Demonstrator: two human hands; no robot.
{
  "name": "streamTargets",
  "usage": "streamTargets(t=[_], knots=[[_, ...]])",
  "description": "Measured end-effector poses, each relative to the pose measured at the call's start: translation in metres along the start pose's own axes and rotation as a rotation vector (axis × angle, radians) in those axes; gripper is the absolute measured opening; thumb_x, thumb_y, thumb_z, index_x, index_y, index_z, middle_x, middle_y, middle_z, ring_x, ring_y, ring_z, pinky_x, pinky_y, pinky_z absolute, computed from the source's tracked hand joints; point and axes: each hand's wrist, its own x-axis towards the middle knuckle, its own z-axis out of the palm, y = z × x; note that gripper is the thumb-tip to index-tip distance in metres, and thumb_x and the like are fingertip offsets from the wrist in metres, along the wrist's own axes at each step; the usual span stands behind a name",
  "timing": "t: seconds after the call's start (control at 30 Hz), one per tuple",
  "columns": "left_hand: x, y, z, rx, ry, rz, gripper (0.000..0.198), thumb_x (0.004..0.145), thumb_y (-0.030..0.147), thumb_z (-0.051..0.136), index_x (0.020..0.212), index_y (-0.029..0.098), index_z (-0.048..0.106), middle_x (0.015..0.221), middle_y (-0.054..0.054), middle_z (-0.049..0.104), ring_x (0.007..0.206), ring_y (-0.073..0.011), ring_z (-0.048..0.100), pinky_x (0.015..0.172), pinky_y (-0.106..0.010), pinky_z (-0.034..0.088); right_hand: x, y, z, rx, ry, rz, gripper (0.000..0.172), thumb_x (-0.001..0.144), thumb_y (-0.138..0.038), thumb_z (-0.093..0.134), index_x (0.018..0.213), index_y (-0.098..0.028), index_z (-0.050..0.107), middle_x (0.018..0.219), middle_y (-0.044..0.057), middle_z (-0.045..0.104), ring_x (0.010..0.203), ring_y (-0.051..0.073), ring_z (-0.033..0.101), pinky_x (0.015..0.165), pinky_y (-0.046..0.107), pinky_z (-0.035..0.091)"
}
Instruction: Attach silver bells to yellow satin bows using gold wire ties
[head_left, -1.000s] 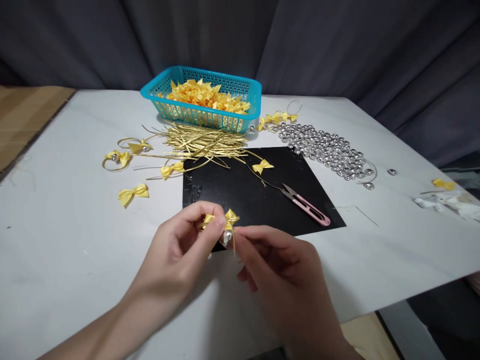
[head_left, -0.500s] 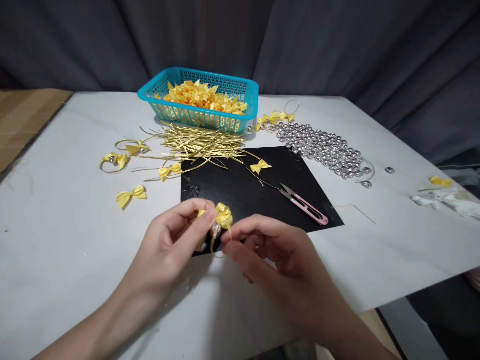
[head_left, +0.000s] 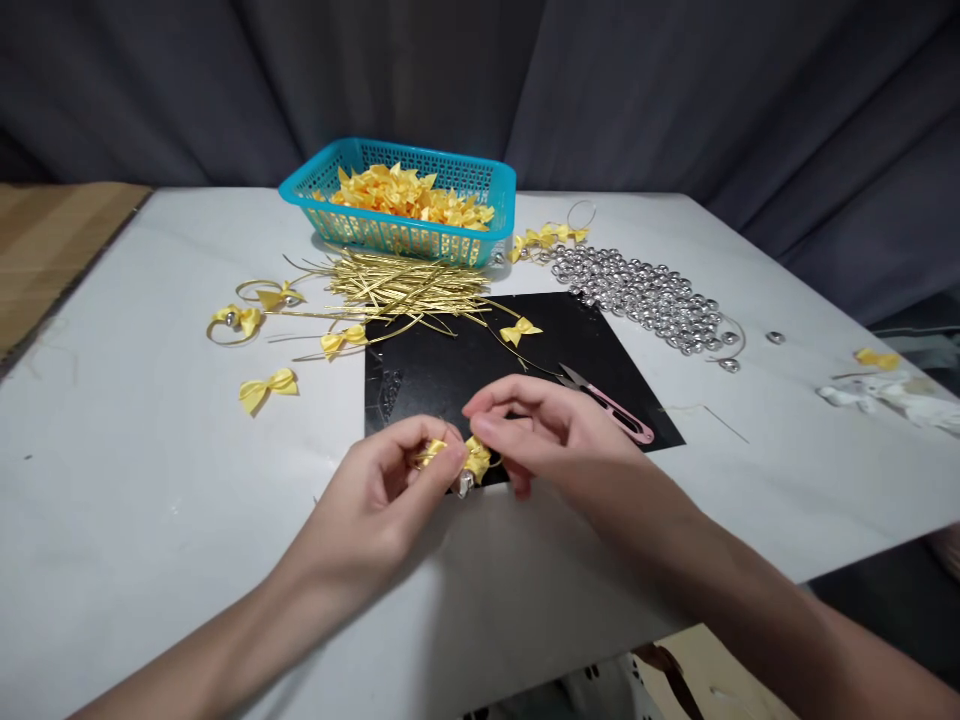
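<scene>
Between thumb and forefinger, my left hand [head_left: 390,490] pinches a yellow ribbon bow [head_left: 477,460] with thin gold cord around it. A shiny silver bead [head_left: 466,484] hangs at the bow's lower side. Just above and to the right of the bow is my right hand [head_left: 536,430], its thumb and forefinger drawn together. Whatever lies between those fingertips is too small to make out. Both hands are over the near edge of a black mat [head_left: 450,370]. Pink-handled thread snips [head_left: 611,405] lie on the mat, partly behind my right hand.
A blue basket [head_left: 397,225] of yellow bows stands at the back. Before it lies a pile of gold cords [head_left: 405,285]. Silver beads [head_left: 637,295] are heaped at right. Loose bows [head_left: 268,388] and finished-looking loops [head_left: 234,322] lie at left on the white table [head_left: 150,480].
Both hands have shifted right with the bow, which has turned so the bead now points down toward me. My right hand has risen from below the bow to above it.
</scene>
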Motion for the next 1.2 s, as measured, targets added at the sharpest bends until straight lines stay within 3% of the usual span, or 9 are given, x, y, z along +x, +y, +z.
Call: streamTargets(t=[0.13, 0.23, 0.4, 0.57, 0.7, 0.87, 1.07, 1.2], knots=[[0.001, -0.003, 0.0, 0.061, 0.024, 0.011, 0.018, 0.083, 0.034, 0.052, 0.076, 0.018, 0.059, 0.063, 0.002, 0.054, 0.059, -0.0128, 0.048, 0.053, -0.022, 0.038, 0.009, -0.003, 0.0, -0.14, -0.064, -0.045, 0.008, 0.074, -0.019, 0.067, 0.079, -0.012, 0.067, 0.058, -0.004, 0.053, 0.047, 0.005, 0.039, 0.043, 0.015, 0.03], [0.001, -0.009, 0.0, 0.138, 0.055, 0.013, 0.022, 0.084, 0.037, 0.051, 0.079, 0.018, 0.06, 0.064, 0.001, 0.054, 0.059, -0.0135, 0.049, 0.051, -0.023, 0.036, 0.012, -0.005, 0.0, -0.217, -0.016, -0.143, 0.007, 0.076, -0.016, 0.063, 0.073, -0.012, 0.069, 0.06, -0.002, 0.057, 0.052, 0.005, 0.043, 0.046, 0.016, 0.033], [0.001, -0.015, -0.002, 0.305, 0.093, 0.055, 0.023, 0.085, 0.037, 0.048, 0.082, 0.017, 0.061, 0.07, -0.002, 0.059, 0.06, -0.0149, 0.051, 0.053, -0.026, 0.038, 0.014, -0.004, 0.003, -0.363, 0.049, -0.163, 0.01, 0.073, -0.022, 0.066, 0.071, -0.015, 0.072, 0.051, -0.004, 0.051, 0.045, 0.005, 0.037, 0.039, 0.017, 0.027], [0.0, -0.014, -0.002, 0.397, 0.13, 0.075, 0.023, 0.085, 0.036, 0.047, 0.081, 0.018, 0.061, 0.065, -0.001, 0.055, 0.055, -0.014, 0.047, 0.051, -0.026, 0.035, 0.016, 0.003, 0.007, -0.512, 0.117, -0.398, 0.01, 0.075, -0.017, 0.063, 0.065, -0.016, 0.067, 0.063, -0.001, 0.06, 0.057, 0.009, 0.048, 0.05, 0.021, 0.035], [0.003, -0.01, 0.0, 0.223, 0.137, 0.017, 0.022, 0.084, 0.036, 0.049, 0.08, 0.017, 0.06, 0.068, 0.0, 0.056, 0.059, -0.0136, 0.048, 0.052, -0.024, 0.038, 0.017, 0.005, 0.01, -0.375, 0.143, -0.41, 0.01, 0.077, -0.012, 0.058, 0.07, -0.015, 0.064, 0.069, 0.0, 0.064, 0.067, 0.012, 0.057, 0.061, 0.023, 0.044], [0.003, -0.007, 0.002, 0.152, 0.136, 0.035, 0.02, 0.084, 0.034, 0.051, 0.074, 0.018, 0.057, 0.063, 0.002, 0.053, 0.057, -0.0123, 0.049, 0.051, -0.022, 0.038, 0.015, 0.004, 0.012, -0.134, 0.227, -0.409, 0.009, 0.076, -0.011, 0.061, 0.067, -0.015, 0.061, 0.067, -0.001, 0.064, 0.064, 0.01, 0.06, 0.062, 0.021, 0.049], [0.0, -0.009, 0.002, 0.245, 0.164, 0.065, 0.019, 0.084, 0.035, 0.051, 0.078, 0.019, 0.058, 0.064, 0.001, 0.055, 0.055, -0.0128, 0.05, 0.048, -0.023, 0.037, 0.015, 0.004, 0.014, -0.08, 0.243, -0.433, 0.009, 0.076, -0.012, 0.061, 0.068, -0.015, 0.06, 0.066, -0.002, 0.062, 0.06, 0.009, 0.057, 0.057, 0.02, 0.049], [0.0, -0.016, 0.001, 0.376, 0.091, 0.071, 0.019, 0.085, 0.034, 0.049, 0.077, 0.019, 0.058, 0.067, 0.0, 0.057, 0.056, -0.0132, 0.05, 0.05, -0.024, 0.036, 0.012, -0.005, 0.013, -0.094, 0.315, -0.517, 0.011, 0.079, -0.012, 0.059, 0.069, -0.017, 0.059, 0.07, -0.001, 0.062, 0.065, 0.01, 0.059, 0.061, 0.02, 0.049]])
